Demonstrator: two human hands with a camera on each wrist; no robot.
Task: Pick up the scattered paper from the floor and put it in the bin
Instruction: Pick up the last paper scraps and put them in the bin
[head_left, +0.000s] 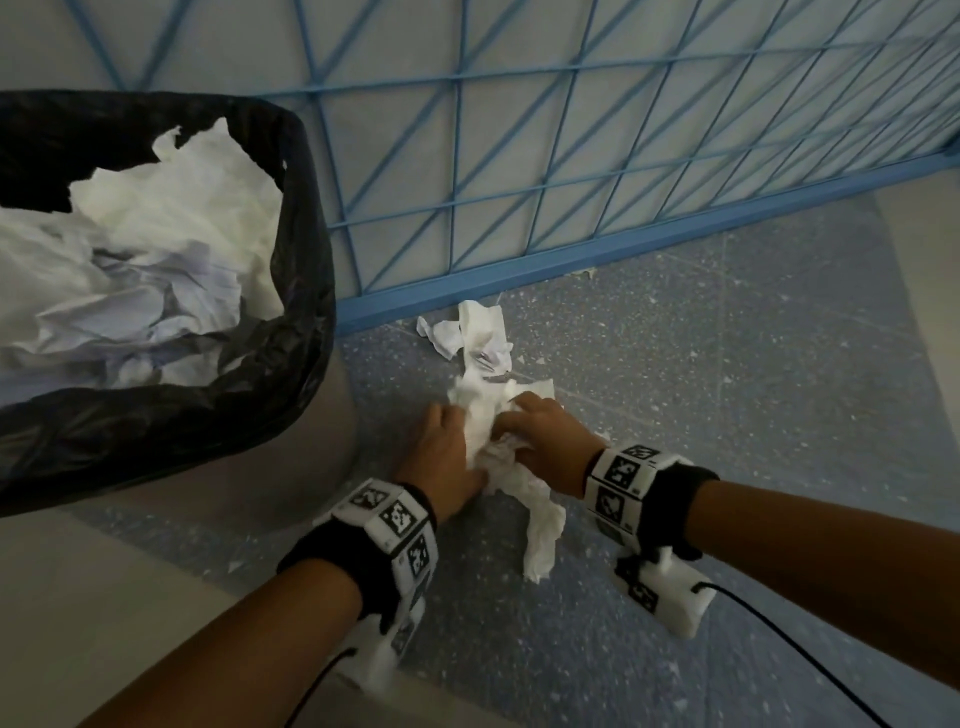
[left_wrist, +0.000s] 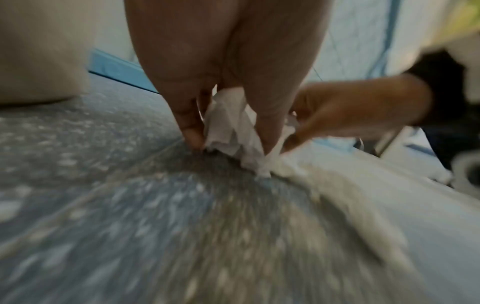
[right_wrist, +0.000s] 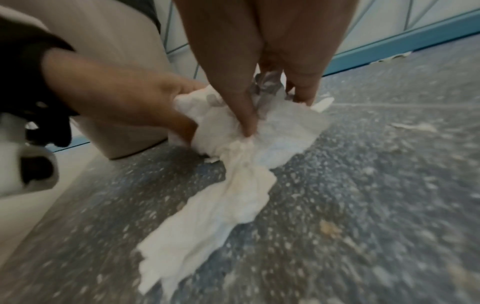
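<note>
A long crumpled piece of white paper (head_left: 540, 525) lies on the speckled floor, and both hands are on its upper part. My left hand (head_left: 447, 457) pinches the paper (left_wrist: 228, 127) between thumb and fingers. My right hand (head_left: 545, 441) grips the same bunch (right_wrist: 280, 127) from the other side, fingers curled into it. More scraps of paper (head_left: 478, 332) lie just beyond the hands, near the blue frame. The bin (head_left: 301, 270), lined with a black bag and holding crumpled paper (head_left: 171, 223), stands to the left.
A blue wire grid panel (head_left: 571, 171) with a blue base rail runs along the far side of the floor. The bin's beige body (right_wrist: 122, 82) stands close to the left of the hands. Small white flecks dot the floor (head_left: 727, 364).
</note>
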